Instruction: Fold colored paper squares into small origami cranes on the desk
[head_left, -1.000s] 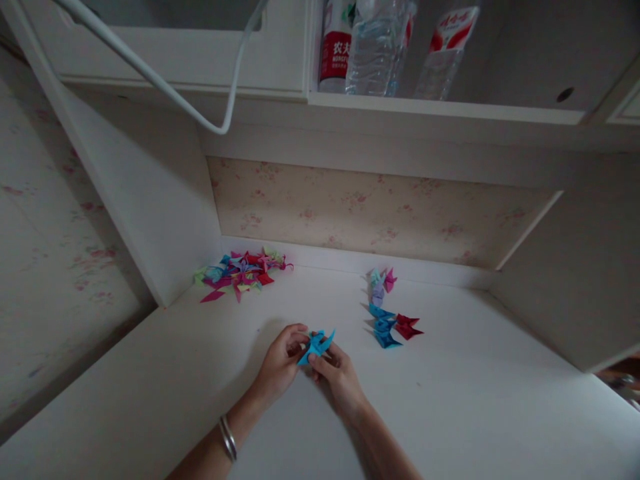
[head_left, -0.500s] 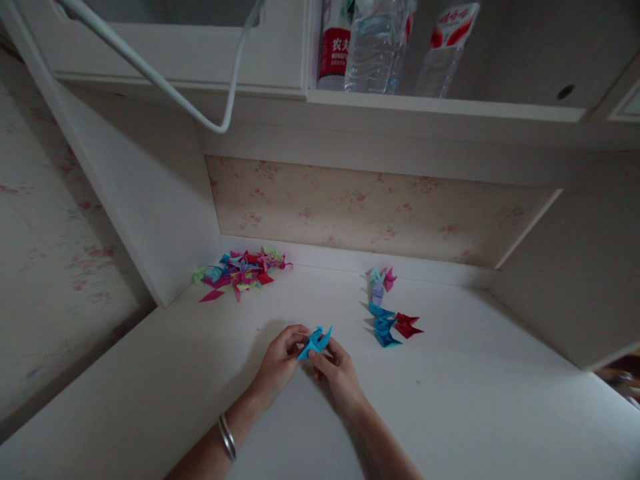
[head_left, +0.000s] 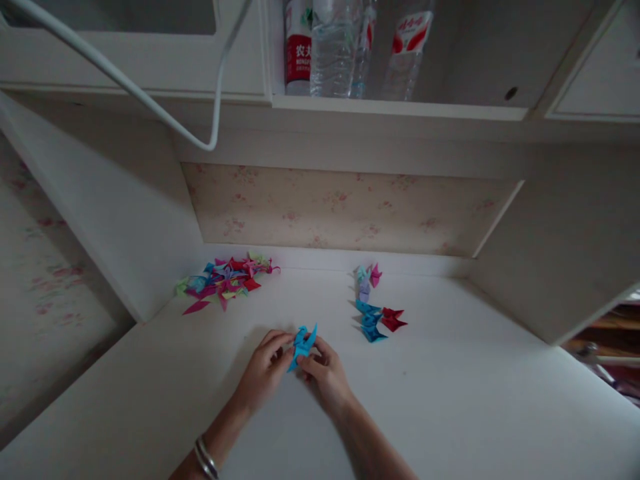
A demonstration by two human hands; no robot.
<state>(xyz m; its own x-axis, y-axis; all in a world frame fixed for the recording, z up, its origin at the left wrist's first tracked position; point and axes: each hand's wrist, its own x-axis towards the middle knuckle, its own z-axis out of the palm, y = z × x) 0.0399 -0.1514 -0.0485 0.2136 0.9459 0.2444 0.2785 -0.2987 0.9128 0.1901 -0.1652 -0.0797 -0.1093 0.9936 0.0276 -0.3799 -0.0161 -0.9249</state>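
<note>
From my end, both hands are close together at the lower center of the frame, clamped on one light blue paper figure (head_left: pixel 303 345). The right hand (head_left: pixel 327 379) pinches it between thumb and fingers, and the left hand (head_left: pixel 264 367) grips its left edge; the light is dim and the figure small, so I can't make out exactly which fold those left fingers hold. Compared with half a second ago, I see the figure standing steeper, its pointed tip turned more upright. My view has also swung right: the bottles (head_left: pixel 334 59) at the top sit further left, and more shows at the right edge. The mixed paper pile (head_left: pixel 227 279) left of center and the dark blue pieces (head_left: pixel 371 327) right of center lie undisturbed on the white tabletop (head_left: pixel 460 413).
</note>
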